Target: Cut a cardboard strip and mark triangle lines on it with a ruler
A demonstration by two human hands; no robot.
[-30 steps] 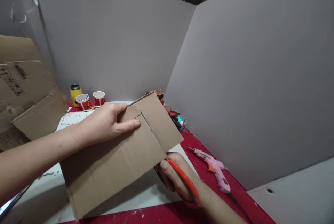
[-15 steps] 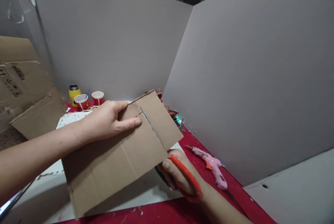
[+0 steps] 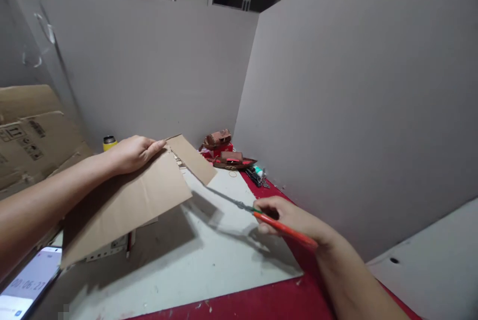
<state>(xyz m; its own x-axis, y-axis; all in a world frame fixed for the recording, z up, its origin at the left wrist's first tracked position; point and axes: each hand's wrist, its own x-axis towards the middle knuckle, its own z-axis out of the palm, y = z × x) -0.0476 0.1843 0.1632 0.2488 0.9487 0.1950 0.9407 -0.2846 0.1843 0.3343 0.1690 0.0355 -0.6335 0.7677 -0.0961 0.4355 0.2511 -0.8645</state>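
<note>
My left hand (image 3: 140, 153) pinches a large cardboard sheet (image 3: 134, 200) at its upper edge, holding it tilted above the white board (image 3: 209, 260). A narrow cardboard strip (image 3: 192, 158) angles away from the sheet to the right, with a gap between them; its upper end lies by my left fingertips. My right hand (image 3: 280, 215) is closed around scissors (image 3: 286, 230) with red-orange and green handles. Their blades point up and left, and the tip reaches the lower end of the strip.
Small brown model boats (image 3: 233, 160) stand at the back, beside a green-and-white tube (image 3: 258, 171). Folded cardboard boxes (image 3: 37, 146) lean at the left. A phone (image 3: 28, 280) showing a timer lies front left. Red cloth (image 3: 239, 300) borders the board.
The scissors have moved off the sheet to the right. The strip has swung apart from the sheet along the cut. My left hand and the sheet have shifted left.
</note>
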